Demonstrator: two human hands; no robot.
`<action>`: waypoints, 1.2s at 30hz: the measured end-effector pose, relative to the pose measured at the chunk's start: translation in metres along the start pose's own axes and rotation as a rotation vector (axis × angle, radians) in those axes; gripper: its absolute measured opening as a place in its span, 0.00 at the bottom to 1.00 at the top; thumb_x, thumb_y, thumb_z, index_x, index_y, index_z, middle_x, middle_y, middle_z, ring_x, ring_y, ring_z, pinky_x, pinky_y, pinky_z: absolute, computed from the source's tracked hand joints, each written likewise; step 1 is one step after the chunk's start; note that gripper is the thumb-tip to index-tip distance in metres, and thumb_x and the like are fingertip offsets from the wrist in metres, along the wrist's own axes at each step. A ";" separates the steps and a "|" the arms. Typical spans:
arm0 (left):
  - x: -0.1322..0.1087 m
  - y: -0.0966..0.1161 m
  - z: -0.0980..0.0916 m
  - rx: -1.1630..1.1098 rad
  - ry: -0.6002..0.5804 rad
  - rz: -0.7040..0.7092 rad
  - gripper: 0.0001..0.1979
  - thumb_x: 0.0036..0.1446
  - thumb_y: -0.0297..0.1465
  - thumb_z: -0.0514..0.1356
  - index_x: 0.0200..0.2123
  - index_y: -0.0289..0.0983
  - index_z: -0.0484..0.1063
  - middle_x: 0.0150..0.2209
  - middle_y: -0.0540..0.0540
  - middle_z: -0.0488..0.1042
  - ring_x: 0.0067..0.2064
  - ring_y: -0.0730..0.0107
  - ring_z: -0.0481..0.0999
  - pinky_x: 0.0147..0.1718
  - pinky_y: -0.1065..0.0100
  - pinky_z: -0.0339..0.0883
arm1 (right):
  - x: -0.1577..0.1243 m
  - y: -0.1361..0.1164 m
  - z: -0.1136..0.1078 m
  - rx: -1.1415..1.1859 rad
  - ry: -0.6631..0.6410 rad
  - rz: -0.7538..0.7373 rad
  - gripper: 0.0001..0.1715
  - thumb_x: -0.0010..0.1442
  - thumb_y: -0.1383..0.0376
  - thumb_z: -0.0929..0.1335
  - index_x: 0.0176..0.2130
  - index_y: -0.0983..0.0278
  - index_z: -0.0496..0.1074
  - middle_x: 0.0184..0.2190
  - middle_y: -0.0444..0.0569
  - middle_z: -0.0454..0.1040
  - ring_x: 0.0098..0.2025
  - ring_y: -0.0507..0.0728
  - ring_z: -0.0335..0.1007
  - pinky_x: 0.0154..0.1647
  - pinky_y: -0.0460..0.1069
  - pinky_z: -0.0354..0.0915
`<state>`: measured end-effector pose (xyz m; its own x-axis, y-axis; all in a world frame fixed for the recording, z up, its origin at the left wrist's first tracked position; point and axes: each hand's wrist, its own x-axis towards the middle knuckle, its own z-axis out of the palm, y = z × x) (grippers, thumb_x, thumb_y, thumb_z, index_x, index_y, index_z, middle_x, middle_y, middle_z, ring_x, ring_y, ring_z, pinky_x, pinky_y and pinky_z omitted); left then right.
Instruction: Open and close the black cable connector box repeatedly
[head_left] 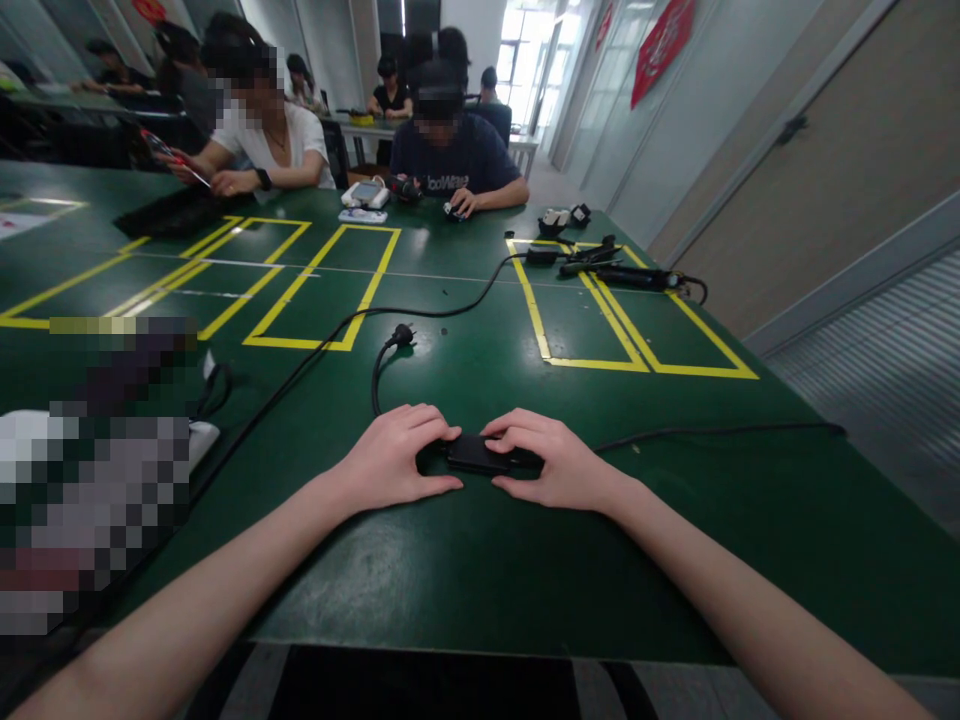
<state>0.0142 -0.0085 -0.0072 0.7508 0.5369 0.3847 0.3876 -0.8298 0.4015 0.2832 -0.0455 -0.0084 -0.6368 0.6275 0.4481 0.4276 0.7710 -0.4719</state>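
Observation:
A small black power adapter (477, 453) lies on the green table (480, 560) in front of me. My left hand (397, 457) grips its left end with thumb and fingers curled round it. My right hand (555, 460) clasps its right end in the same way. A black cable (720, 432) runs from under my right hand toward the table's right edge. Another cable with a plug (401, 336) curves from my left hand to a spot just beyond it.
Yellow tape rectangles (322, 290) mark the table. A long black cord (442, 310) crosses to black tools (622, 272) at the far right. Two people sit opposite, a hand (459, 203) of one on a small object. A white device (365, 194) lies between them.

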 end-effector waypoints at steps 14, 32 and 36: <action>0.010 0.000 0.008 0.190 -0.021 -0.015 0.13 0.66 0.35 0.62 0.51 0.35 0.73 0.44 0.41 0.81 0.43 0.56 0.79 0.45 0.58 0.72 | 0.005 0.007 0.008 -0.189 -0.001 0.068 0.21 0.69 0.60 0.69 0.58 0.64 0.71 0.49 0.59 0.80 0.47 0.65 0.75 0.49 0.61 0.73; 0.010 -0.003 0.011 0.055 0.030 0.050 0.16 0.69 0.34 0.60 0.57 0.36 0.72 0.50 0.39 0.82 0.50 0.56 0.83 0.54 0.54 0.74 | 0.007 0.008 0.015 -0.282 0.131 -0.012 0.15 0.70 0.61 0.69 0.53 0.63 0.75 0.43 0.56 0.81 0.44 0.63 0.77 0.46 0.59 0.74; 0.008 -0.003 0.014 0.030 0.041 0.026 0.16 0.69 0.34 0.61 0.57 0.37 0.73 0.49 0.39 0.83 0.49 0.56 0.84 0.51 0.56 0.77 | 0.006 0.007 0.016 -0.245 0.152 -0.020 0.16 0.68 0.62 0.70 0.53 0.64 0.75 0.43 0.57 0.81 0.43 0.64 0.78 0.43 0.59 0.75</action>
<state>0.0261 -0.0040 -0.0171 0.7388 0.5201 0.4285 0.3843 -0.8475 0.3661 0.2725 -0.0377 -0.0212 -0.5510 0.6063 0.5733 0.5696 0.7754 -0.2726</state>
